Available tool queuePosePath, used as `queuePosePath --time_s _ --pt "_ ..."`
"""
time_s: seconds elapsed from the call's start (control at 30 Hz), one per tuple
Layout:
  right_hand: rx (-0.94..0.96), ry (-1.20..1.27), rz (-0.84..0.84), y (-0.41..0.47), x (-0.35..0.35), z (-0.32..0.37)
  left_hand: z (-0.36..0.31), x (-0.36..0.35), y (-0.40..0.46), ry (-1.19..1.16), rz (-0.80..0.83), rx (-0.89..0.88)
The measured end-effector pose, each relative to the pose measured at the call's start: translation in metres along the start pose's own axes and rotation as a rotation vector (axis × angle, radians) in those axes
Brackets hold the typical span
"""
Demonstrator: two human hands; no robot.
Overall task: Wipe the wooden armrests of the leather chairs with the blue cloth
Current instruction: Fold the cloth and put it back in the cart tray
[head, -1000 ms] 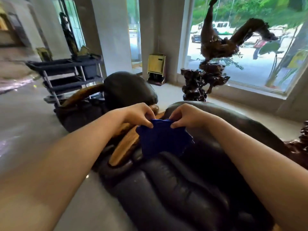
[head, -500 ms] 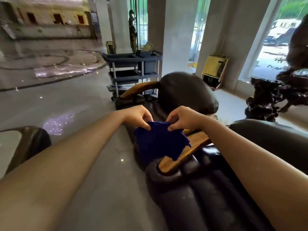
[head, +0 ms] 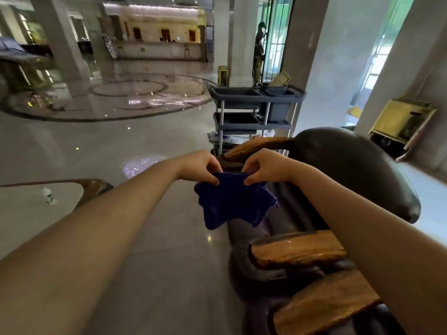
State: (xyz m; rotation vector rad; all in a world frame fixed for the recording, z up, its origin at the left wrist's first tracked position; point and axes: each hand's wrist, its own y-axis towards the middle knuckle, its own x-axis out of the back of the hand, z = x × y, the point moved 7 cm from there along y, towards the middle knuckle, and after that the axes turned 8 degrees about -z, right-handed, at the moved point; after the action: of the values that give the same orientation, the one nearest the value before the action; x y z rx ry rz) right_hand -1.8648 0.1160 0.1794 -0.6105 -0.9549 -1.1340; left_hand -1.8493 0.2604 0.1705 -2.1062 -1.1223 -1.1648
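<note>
Blue cloth (head: 233, 200) pinched by left hand (head: 202, 166) and right hand (head: 262, 168); grey cart (head: 254, 110) behind.

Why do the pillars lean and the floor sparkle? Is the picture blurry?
Head view: the wide-angle lens bends the pillars outward at the edges; the polished floor mirrors lights as glints; bright windows wash out; the far lobby is soft, while the blue cloth and both hands stay fairly sharp.

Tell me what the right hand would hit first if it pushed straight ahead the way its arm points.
Probably the left hand: the right hand points inward toward it across the cloth both pinch. Depth is hard to judge.
</note>
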Motion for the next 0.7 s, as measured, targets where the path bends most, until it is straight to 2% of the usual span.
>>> queuePosePath --time_s 0.3,0.7 --pt "0.058 -0.006 0.024 0.197 -0.017 -0.017 0.133 0.07 0.116 0.014 -0.028 0.056" --pt "-0.019 0.081 -0.043 0.458 0.0 -0.042 0.289 0.195 0.309 0.022 0.016 0.011"
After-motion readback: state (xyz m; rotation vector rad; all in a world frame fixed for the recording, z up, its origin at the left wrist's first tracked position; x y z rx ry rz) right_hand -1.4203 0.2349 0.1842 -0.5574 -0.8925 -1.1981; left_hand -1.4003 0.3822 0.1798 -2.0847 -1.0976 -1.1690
